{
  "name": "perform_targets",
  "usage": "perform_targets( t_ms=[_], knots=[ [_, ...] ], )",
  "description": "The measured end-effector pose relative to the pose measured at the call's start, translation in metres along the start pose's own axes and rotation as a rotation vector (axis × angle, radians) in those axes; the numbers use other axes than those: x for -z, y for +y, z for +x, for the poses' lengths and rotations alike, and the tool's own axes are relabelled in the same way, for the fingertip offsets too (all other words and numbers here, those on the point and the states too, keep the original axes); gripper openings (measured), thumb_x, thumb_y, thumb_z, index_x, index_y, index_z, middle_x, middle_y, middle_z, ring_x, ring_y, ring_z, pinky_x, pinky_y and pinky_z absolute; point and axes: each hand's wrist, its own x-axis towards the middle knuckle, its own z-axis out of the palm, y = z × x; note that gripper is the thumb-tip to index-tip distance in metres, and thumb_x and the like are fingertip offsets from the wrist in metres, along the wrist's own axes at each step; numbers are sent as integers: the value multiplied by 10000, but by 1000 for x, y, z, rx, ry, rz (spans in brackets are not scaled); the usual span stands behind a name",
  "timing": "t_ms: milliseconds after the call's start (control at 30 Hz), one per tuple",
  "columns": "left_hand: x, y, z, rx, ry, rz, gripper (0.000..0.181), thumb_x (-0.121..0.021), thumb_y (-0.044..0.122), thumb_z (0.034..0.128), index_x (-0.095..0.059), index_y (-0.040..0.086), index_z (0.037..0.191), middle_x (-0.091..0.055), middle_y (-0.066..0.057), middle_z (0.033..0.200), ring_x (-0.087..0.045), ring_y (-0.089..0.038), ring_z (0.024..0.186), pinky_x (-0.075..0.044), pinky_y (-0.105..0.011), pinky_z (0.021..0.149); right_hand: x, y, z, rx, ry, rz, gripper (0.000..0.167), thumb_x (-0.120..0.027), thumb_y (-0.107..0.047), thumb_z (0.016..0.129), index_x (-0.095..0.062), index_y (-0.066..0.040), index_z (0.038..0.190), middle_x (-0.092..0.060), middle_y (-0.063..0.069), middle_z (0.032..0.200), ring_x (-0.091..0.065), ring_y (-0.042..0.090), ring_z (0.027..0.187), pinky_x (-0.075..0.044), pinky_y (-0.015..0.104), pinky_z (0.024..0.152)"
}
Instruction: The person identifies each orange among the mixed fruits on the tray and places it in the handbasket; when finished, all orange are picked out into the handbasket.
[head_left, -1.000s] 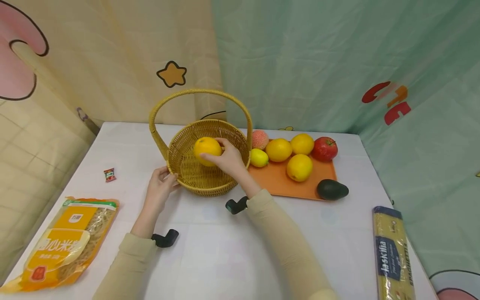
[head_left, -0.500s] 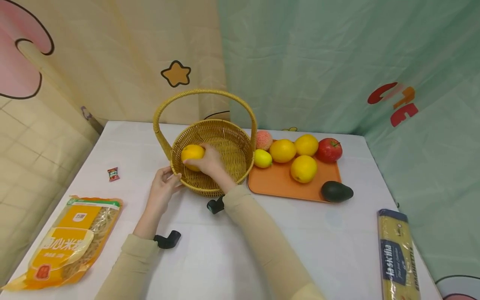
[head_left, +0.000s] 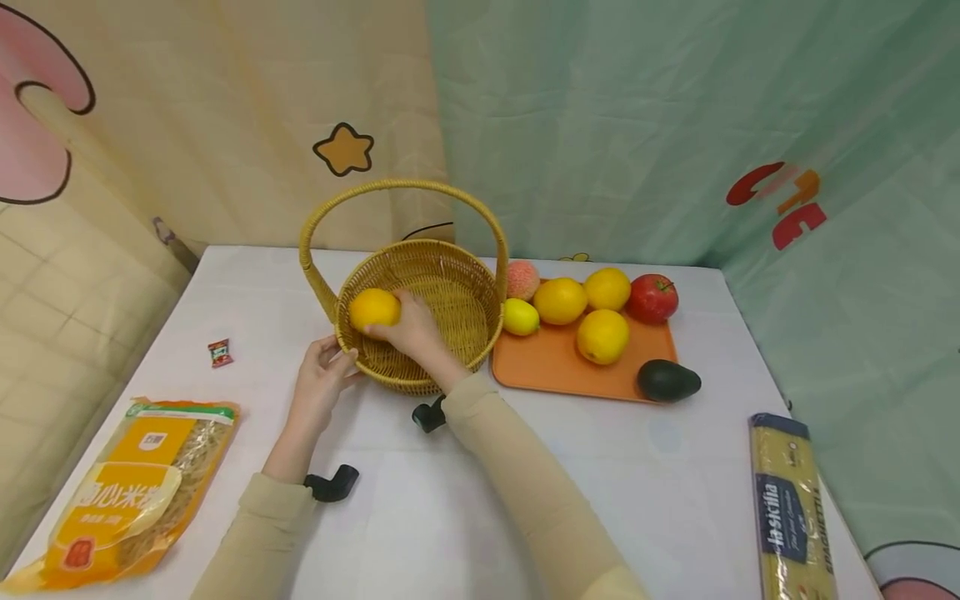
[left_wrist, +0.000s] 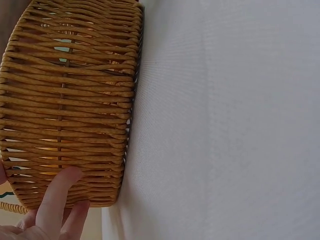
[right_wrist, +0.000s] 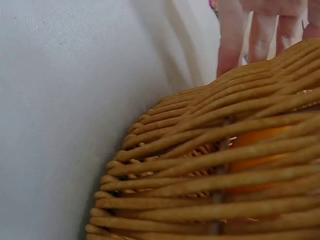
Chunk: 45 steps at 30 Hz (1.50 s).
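Observation:
A wicker basket (head_left: 465,321) with a tall arched handle stands on the white table. Inside, by its left wall, my right hand (head_left: 412,329) holds an orange (head_left: 373,310), thumb in front and fingers behind. Whether the orange touches the basket floor cannot be told. My left hand (head_left: 318,379) holds the basket at its front left rim. The left wrist view shows fingers (left_wrist: 55,200) of that hand against the outer weave (left_wrist: 75,110). Through the slats in the right wrist view, part of the orange (right_wrist: 255,155) shows; the right hand itself is mostly hidden there.
Right of the basket, an orange tray (head_left: 555,367) carries several yellow fruits (head_left: 602,337), a red apple (head_left: 653,298) and an avocado (head_left: 668,381). A pink ball-like fruit (head_left: 522,280) sits behind. Noodle bag (head_left: 142,492), small red packet (head_left: 221,353) and spaghetti pack (head_left: 791,508) lie around.
My right hand has carried the orange leftward and lower, from the basket's middle to its left wall. The left hand stays at the rim.

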Motion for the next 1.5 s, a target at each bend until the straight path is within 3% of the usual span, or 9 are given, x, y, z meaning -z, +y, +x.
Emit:
perform_targets(
  t_ms=[200, 367, 600, 733, 933, 1100, 1300, 1500],
  knots=[
    [0, 1, 0, -3, 2, 1, 596, -444, 123, 1039, -140, -57, 1520, -200, -257, 1597, -375, -363, 1423, -487, -425, 1061, 15, 0, -7, 49, -4, 22, 716, -744, -347, 884, -427, -87, 1471, -451, 126, 1500, -454, 282, 1366, -431, 446, 1151],
    [0, 2, 0, 0, 0, 9, 608, -451, 141, 1040, -137, -50, 1524, -195, -253, 1600, -374, -359, 1425, -485, -428, 1063, 38, 5, -19, 110, 35, 55, 569, -721, -321, 906, -525, -133, 1406, -502, 68, 1468, -458, 260, 1367, -435, 441, 1145],
    [0, 1, 0, 16, -7, 3, 619, -452, 156, 1043, -128, -42, 1531, -182, -243, 1609, -359, -357, 1434, -475, -426, 1065, 74, 30, -45, 260, 159, 163, 363, -682, -256, 937, -642, -116, 1270, -641, 54, 1277, -600, 221, 1183, -569, 349, 980],
    [0, 1, 0, 19, -14, 3, 624, -449, 153, 1044, -115, -36, 1536, -171, -237, 1613, -352, -353, 1439, -471, -429, 1071, 99, 45, -61, 283, 246, 201, 321, -679, -230, 940, -666, -71, 1219, -680, 82, 1210, -640, 218, 1116, -586, 356, 954],
    [1, 2, 0, 25, -24, 3, 634, -450, 156, 1044, -102, -29, 1540, -162, -233, 1616, -348, -348, 1441, -472, -408, 1068, 135, 76, -79, 235, 371, 225, 311, -681, -240, 941, -675, -49, 1187, -695, 109, 1168, -659, 255, 1103, -560, 454, 1001],
    [1, 1, 0, 23, -28, 3, 628, -448, 155, 1045, -105, -32, 1537, -171, -233, 1613, -353, -349, 1438, -473, -400, 1065, 158, 106, -90, 146, 471, 219, 318, -690, -240, 933, -675, -37, 1179, -700, 121, 1181, -657, 267, 1104, -563, 455, 995],
    [2, -1, 2, 27, -32, -6, 624, -447, 158, 1045, -109, -21, 1538, -179, -222, 1614, -356, -342, 1437, -475, -403, 1066, 178, 140, -99, -1, 516, 223, 368, -675, -301, 942, -648, -61, 1219, -675, 107, 1233, -618, 256, 1158, -538, 420, 1043],
    [3, -1, 2, 20, -35, -5, 627, -453, 163, 1043, -114, -26, 1536, -184, -229, 1610, -362, -348, 1432, -488, -384, 1057, 192, 166, -104, -70, 562, 214, 405, -658, -326, 949, -632, -52, 1247, -652, 122, 1265, -594, 282, 1191, -508, 420, 1080]
  ],
)
